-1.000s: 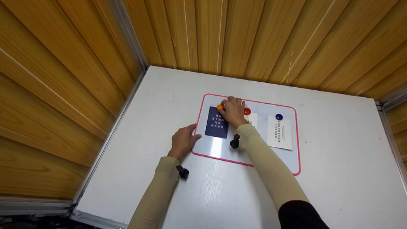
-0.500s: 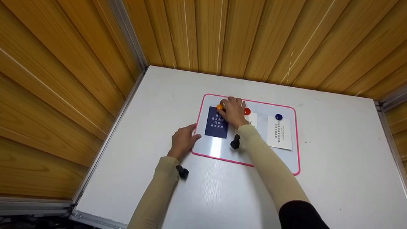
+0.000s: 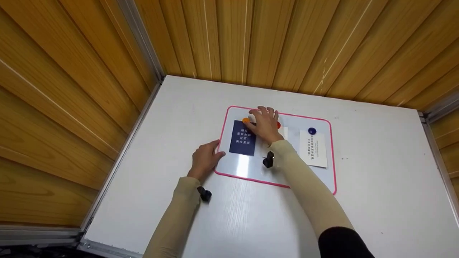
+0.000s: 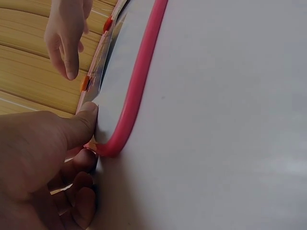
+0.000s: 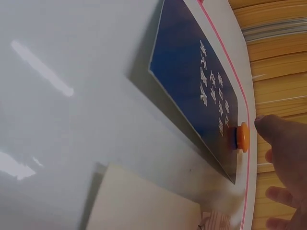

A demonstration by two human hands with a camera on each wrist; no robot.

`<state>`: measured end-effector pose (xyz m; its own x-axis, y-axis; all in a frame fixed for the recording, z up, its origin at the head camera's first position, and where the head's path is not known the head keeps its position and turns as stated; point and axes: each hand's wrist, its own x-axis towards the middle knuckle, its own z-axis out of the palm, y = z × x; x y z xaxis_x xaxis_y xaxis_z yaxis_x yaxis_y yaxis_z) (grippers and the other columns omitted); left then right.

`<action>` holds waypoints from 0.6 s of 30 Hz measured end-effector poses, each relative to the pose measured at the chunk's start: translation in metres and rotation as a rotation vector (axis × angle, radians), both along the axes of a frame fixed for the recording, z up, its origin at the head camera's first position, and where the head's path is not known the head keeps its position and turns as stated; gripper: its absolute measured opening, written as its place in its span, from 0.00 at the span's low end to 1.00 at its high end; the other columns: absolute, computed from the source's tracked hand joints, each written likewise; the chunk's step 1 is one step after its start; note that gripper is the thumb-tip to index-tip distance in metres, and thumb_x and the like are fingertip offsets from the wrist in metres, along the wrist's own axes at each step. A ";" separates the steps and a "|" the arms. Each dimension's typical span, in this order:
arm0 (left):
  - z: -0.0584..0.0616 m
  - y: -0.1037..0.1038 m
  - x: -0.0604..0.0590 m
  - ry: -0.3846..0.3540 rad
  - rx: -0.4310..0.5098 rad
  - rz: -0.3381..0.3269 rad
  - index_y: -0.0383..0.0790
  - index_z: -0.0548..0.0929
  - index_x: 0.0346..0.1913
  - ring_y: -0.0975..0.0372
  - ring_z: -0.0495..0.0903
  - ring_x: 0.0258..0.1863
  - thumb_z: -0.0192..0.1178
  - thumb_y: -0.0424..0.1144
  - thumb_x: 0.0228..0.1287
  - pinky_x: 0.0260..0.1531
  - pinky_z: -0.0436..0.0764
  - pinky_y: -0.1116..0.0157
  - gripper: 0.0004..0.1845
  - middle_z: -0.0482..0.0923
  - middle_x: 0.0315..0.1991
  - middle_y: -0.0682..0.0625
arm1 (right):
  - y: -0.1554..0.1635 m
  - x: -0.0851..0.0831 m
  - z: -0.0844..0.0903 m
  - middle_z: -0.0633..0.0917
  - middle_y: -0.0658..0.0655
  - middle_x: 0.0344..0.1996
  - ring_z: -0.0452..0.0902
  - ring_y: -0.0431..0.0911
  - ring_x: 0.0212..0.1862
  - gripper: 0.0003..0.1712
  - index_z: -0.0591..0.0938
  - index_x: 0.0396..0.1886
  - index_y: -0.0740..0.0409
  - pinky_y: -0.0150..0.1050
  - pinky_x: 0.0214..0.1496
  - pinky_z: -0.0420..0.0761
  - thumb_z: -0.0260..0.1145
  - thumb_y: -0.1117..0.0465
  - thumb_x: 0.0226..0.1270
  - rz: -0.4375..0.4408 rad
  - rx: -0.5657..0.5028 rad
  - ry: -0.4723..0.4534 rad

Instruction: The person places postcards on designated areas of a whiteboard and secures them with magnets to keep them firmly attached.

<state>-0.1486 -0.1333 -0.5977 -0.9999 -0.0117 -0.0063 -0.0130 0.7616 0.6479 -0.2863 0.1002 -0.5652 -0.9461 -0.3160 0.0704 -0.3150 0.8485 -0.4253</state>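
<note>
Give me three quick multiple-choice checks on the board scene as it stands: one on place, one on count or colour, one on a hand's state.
1. Where does the left hand rest?
A. at the pink-framed board's near left corner
B. on the white card
C. on the wooden wall

2. What colour is the magnet at the top of the dark blue card?
A. green
B. orange
C. black

3. How does the right hand look?
A. clenched in a fist
B. gripping the blue magnet
C. fingers spread, holding nothing

Answers: 1 A, the thumb lies on the pink corner in the left wrist view. 2 B, the right wrist view shows an orange knob on the card's edge. 3 C, the fingers fan out beside the magnet.
</note>
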 end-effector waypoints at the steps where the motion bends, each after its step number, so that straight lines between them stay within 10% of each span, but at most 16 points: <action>1: 0.000 0.000 0.000 -0.002 0.002 0.000 0.39 0.77 0.70 0.53 0.83 0.55 0.70 0.46 0.67 0.57 0.79 0.51 0.31 0.84 0.59 0.44 | 0.002 0.001 0.001 0.69 0.64 0.73 0.54 0.66 0.74 0.29 0.80 0.66 0.50 0.68 0.75 0.42 0.67 0.42 0.71 0.000 0.000 0.008; 18: 0.004 -0.009 -0.005 -0.011 0.017 -0.027 0.41 0.77 0.71 0.58 0.78 0.36 0.65 0.48 0.72 0.45 0.79 0.56 0.29 0.87 0.42 0.48 | 0.045 0.009 0.028 0.68 0.62 0.74 0.53 0.65 0.75 0.29 0.80 0.66 0.47 0.66 0.76 0.43 0.65 0.40 0.72 -0.036 0.023 0.146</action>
<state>-0.1537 -0.1427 -0.5936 -0.9997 0.0153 -0.0170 0.0003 0.7506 0.6608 -0.2775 0.1448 -0.5367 -0.9370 -0.2854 0.2013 -0.3416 0.8694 -0.3571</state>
